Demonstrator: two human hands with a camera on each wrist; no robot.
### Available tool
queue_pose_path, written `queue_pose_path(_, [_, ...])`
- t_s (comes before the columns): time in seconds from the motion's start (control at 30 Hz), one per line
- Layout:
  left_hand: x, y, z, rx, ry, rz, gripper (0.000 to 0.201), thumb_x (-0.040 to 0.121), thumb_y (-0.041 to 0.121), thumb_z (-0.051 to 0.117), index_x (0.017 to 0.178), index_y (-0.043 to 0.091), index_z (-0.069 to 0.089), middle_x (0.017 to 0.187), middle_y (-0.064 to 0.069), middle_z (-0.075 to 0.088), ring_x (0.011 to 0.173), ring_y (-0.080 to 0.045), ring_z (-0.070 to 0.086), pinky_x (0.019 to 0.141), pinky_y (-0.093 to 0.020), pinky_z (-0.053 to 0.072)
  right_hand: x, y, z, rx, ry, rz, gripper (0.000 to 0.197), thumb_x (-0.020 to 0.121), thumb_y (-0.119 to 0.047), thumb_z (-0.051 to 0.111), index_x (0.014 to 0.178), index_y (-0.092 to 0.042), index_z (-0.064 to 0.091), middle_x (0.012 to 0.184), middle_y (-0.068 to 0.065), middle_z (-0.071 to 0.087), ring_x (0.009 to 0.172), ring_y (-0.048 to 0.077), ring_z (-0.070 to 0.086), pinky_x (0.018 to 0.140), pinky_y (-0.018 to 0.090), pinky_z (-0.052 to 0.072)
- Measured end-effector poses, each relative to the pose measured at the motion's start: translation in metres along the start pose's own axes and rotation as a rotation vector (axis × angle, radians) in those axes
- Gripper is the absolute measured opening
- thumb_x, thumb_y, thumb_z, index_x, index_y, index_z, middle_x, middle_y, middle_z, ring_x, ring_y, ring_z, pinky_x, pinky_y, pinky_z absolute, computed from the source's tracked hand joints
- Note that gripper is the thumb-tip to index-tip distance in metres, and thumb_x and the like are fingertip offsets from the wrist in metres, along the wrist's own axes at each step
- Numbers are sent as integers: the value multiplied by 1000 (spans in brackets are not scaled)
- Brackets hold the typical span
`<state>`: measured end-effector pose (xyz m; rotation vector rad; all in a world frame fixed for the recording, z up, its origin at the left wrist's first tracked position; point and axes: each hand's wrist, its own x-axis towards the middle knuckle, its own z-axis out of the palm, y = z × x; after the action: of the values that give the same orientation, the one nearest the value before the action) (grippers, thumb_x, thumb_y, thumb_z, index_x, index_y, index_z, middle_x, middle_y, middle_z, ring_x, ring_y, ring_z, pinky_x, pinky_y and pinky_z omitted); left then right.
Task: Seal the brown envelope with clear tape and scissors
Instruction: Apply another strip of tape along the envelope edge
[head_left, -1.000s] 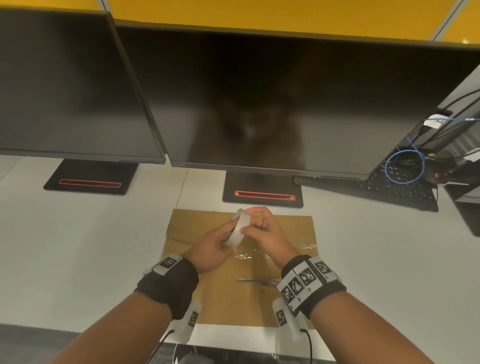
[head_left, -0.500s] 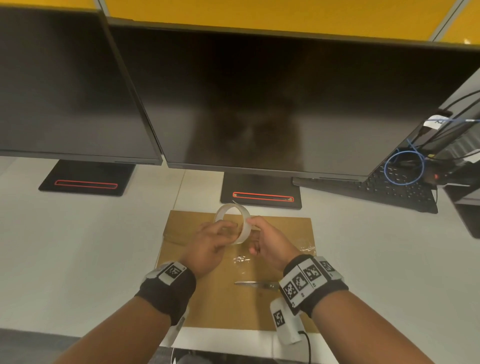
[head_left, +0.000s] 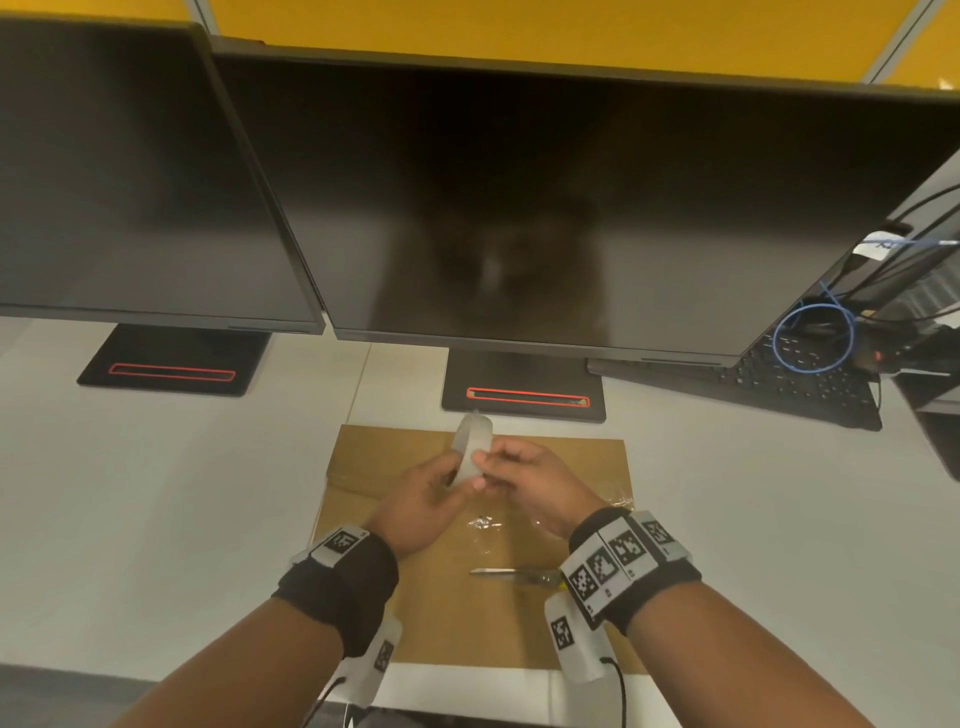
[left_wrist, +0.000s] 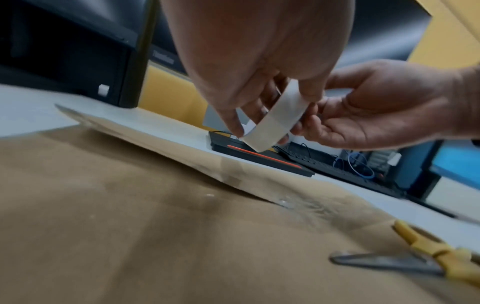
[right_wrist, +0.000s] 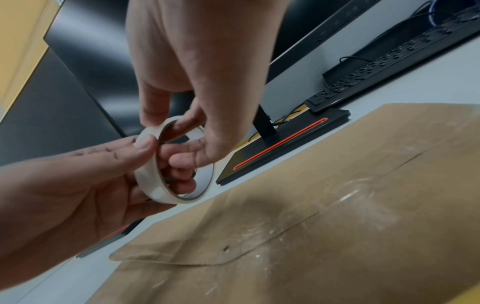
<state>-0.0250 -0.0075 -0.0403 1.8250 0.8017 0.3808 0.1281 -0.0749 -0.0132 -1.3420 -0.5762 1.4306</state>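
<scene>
I am holding a roll of clear tape (head_left: 470, 448) above the brown envelope (head_left: 363, 457) lying flat on the white desk (head_left: 156, 493). My left hand (head_left: 423, 501) is gripping the roll, my right hand (head_left: 535, 480) is pinching its rim, and the scissors (head_left: 514, 573) are lying on the envelope near my right wrist.

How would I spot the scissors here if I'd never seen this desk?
Start at the brown envelope lying flat on the white desk before the middle monitor. The scissors lie on its near half, beside the right wrist. Nothing else there has metal blades and yellow handles.
</scene>
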Motion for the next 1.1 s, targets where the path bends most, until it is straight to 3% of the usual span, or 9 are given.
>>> queue_pose_path(0.1, [0, 2, -1, -47, -49, 4, 40, 80, 54, 53, 93, 17, 60, 87, -11, 64, 75, -15, 53, 72, -36, 47, 3, -6, -2, -15, 116, -16, 15, 87, -17, 65, 98, -10, 57, 81, 11, 64, 58, 13, 64, 60, 20, 51])
queue_pose_path(0.2, [1, -1, -5, -41, -50, 12, 47, 81, 56, 54, 99, 13, 59, 92, -16, 62, 82, -30, 56, 76, -47, 49, 5, -9, -5, -93, 162, -54, 36, 87, -22, 65, 120, -21, 52, 92, 9, 64, 66, 16, 64, 68, 26, 51])
queue_pose_path(0.27, [1, -4, -7, -38, -38, 8, 49, 80, 56, 55, 100, 11, 59, 91, -18, 60, 83, -32, 55, 77, -49, 48, 8, -10, -8, -118, 151, -57, 46, 86, -22, 66, 128, -30, 47, 99, 7, 63, 72, 16, 64, 74, 29, 52])
queue_pose_path(0.4, [-1, 0, -8, -24, -29, 42, 17, 80, 50, 55, 81, 33, 54, 71, 13, 46, 69, -7, 42, 68, -25, 38, 10, -17, -11, -129, 86, -35, 38, 87, -16, 61, 123, -30, 59, 99, 5, 63, 80, 18, 61, 80, 30, 49])
queue_pose_path(0.53, [-1, 1, -9, 11, -26, 70, 9, 83, 42, 57, 76, 41, 51, 69, 19, 43, 67, -3, 38, 63, -16, 33, 9, -21, -8, -108, 77, -47, 33, 86, -10, 60, 115, -24, 66, 97, 7, 62, 82, 20, 59, 78, 27, 49])
queue_pose_path(0.7, [-1, 0, -13, 31, -36, 117, 12, 81, 48, 53, 82, 36, 55, 74, 16, 48, 71, -4, 44, 68, -19, 38, 6, -21, -6, -93, 94, -85, 23, 88, -15, 60, 108, -23, 67, 95, 8, 63, 79, 19, 58, 78, 29, 48])
queue_pose_path(0.83, [-1, 1, -15, 72, -44, 128, 44, 82, 50, 52, 94, 9, 60, 83, 0, 55, 79, -19, 52, 74, -35, 44, 5, -21, -5, -102, 132, -124, 17, 87, -22, 65, 104, -21, 69, 95, 6, 62, 83, 17, 60, 75, 23, 51])
queue_pose_path(0.97, [-2, -1, -16, 75, -29, 140, 41, 82, 49, 52, 94, 11, 59, 79, 15, 50, 75, -6, 47, 72, -26, 41, 6, -21, -5, -124, 147, -141, 14, 86, -18, 67, 99, -14, 68, 92, 1, 60, 85, 15, 60, 70, 19, 51])
queue_pose_path(1.1, [-2, 1, -22, 64, -46, 90, 37, 83, 51, 53, 95, 17, 60, 83, 1, 58, 81, -21, 55, 76, -41, 47, 8, -20, -7, -172, 182, -115, 4, 82, -28, 70, 81, -26, 67, 95, -3, 62, 92, 17, 59, 79, 26, 45])
